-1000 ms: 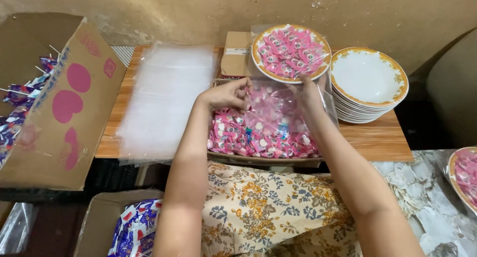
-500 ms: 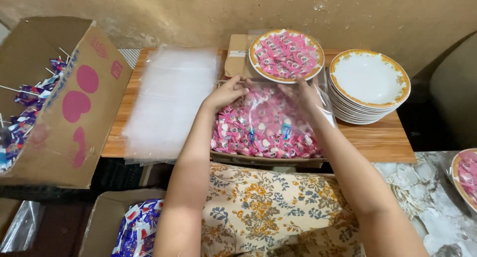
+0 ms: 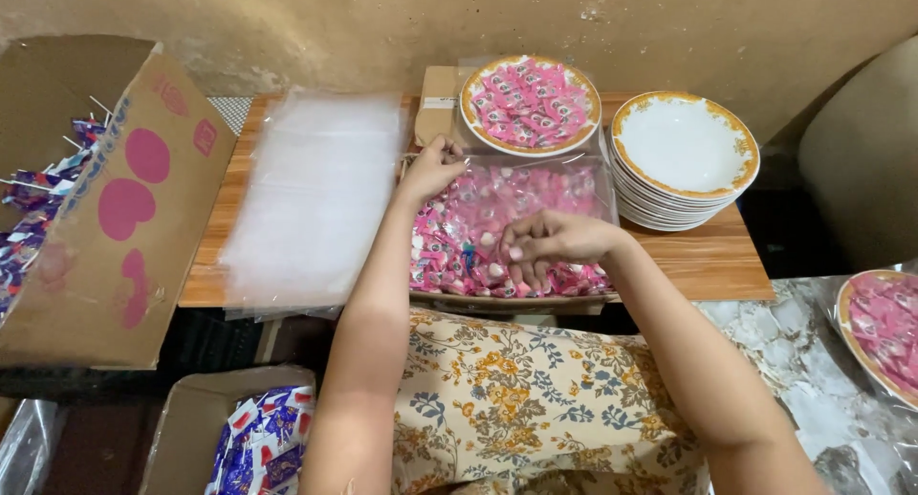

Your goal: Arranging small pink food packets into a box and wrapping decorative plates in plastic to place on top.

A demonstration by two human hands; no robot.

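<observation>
Pink sweets [image 3: 478,227] under both hands; right hand [image 3: 550,246] curled, pinching some; left hand [image 3: 430,170] gripping bag edge.

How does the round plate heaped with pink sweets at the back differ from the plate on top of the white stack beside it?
The round gold-rimmed plate of pink wrapped sweets is full, while the top plate of the white gold-rimmed stack is bare. The filled plate stands alone, with clear plastic about it; the bare one rests on a pile of like plates. The filled plate is nearer the left hand. Both are round, gold-edged and on the wooden table.
</observation>
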